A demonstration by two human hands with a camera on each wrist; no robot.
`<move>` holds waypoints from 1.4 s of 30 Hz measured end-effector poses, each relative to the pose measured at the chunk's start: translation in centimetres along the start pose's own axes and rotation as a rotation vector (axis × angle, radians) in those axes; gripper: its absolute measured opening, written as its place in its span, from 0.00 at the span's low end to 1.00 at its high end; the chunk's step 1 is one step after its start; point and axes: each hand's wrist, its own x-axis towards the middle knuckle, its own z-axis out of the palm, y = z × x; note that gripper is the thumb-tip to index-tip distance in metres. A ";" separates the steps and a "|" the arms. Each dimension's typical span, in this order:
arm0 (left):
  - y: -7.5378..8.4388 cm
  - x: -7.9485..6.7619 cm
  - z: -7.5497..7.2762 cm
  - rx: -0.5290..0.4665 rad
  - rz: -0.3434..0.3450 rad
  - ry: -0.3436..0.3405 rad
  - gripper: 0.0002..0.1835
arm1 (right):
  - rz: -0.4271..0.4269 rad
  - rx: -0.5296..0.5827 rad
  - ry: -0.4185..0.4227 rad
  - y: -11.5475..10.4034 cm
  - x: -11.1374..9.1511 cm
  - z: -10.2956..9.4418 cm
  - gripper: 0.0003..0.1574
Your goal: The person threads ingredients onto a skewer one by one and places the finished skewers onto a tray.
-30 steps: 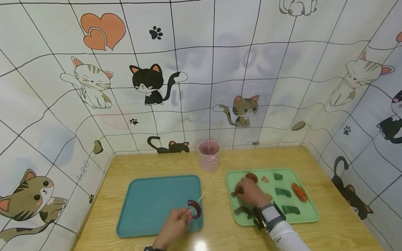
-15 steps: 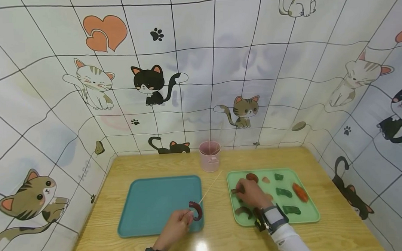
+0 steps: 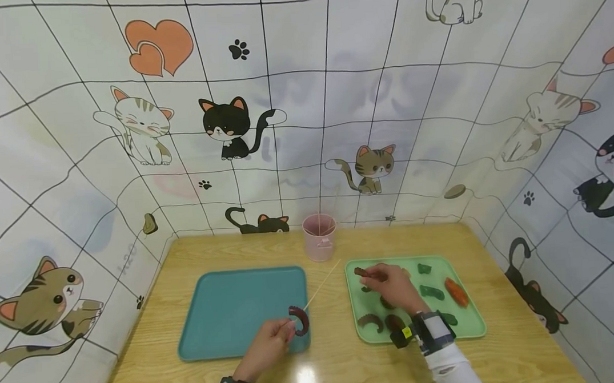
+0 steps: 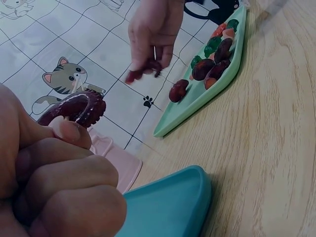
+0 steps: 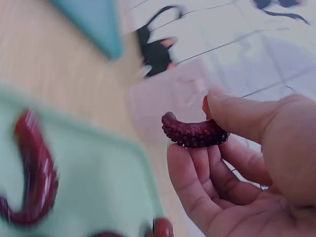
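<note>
My left hand [image 3: 267,343] grips a thin wooden skewer [image 3: 323,283] at the right edge of the blue tray. A curved dark red octopus tentacle [image 3: 303,323] is threaded on that skewer just beyond the fingertips, and the stick slants up to the right past it. My right hand [image 3: 397,290] is raised over the green tray [image 3: 477,324]. Between its thumb and fingers it pinches a second tentacle piece [image 5: 195,134], whose sucker-lined side shows in the right wrist view. Another curled tentacle [image 3: 370,321] lies at the tray's front left.
The blue tray [image 3: 240,308] lies on the left of the wooden table [image 3: 326,350]. A pink bucket [image 3: 318,247] with thin sticks stands at the back. In the green tray are several green pieces [image 3: 432,292] and an orange-red piece [image 3: 456,292]. Cat-printed cloth [image 3: 303,100] surrounds the table.
My right hand has lifted from the green tray's left side with a tentacle piece and shifted slightly right. My left hand and the skewer have stayed nearly still.
</note>
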 end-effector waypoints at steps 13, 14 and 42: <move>0.2 -0.1 0.2 0.042 0.029 0.003 0.24 | 0.124 0.421 -0.017 -1.9 -0.8 -0.8 0.29; 0.2 -0.2 0.2 0.042 0.030 -0.001 0.24 | 0.129 0.458 -0.018 -1.9 -0.8 -0.8 0.29; 1.2 -0.8 1.3 0.084 0.096 -0.050 0.23 | 0.106 0.949 -0.151 -3.3 -1.5 0.1 0.10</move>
